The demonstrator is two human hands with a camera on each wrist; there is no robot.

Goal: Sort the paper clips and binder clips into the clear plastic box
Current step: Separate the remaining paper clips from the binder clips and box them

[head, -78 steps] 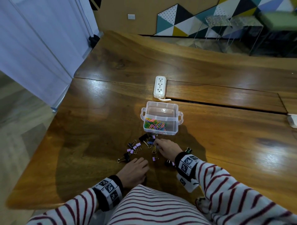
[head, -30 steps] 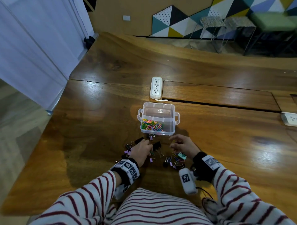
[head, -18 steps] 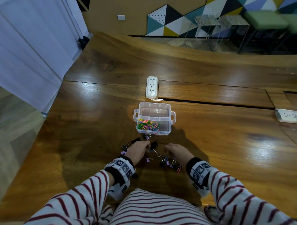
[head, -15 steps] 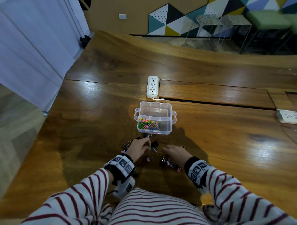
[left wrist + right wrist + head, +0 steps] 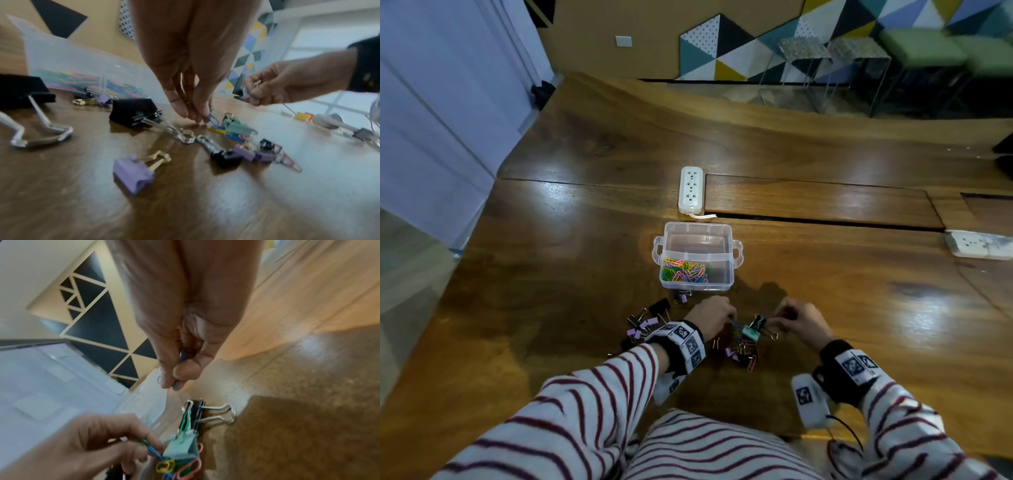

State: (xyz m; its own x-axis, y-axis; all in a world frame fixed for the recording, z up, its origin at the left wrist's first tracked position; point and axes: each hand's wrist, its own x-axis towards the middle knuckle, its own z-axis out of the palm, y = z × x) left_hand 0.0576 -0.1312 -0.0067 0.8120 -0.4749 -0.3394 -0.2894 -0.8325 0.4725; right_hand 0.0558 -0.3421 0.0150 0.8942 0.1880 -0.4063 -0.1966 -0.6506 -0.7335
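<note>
The left hand (image 5: 185, 65) pinches a blue paper clip (image 5: 212, 119) low on the surface (image 5: 551, 308). The right hand (image 5: 179, 321) pinches another blue clip (image 5: 182, 356), lifted up. The clear box (image 5: 697, 286) sits just behind them, paper clips inside.

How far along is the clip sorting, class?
Done: coloured paper clips fill the near compartment of the box; the far one looks empty. In hand: the left hand and right hand each pinch a blue paper clip. Left: binder clips and loose paper clips on the table.
</note>
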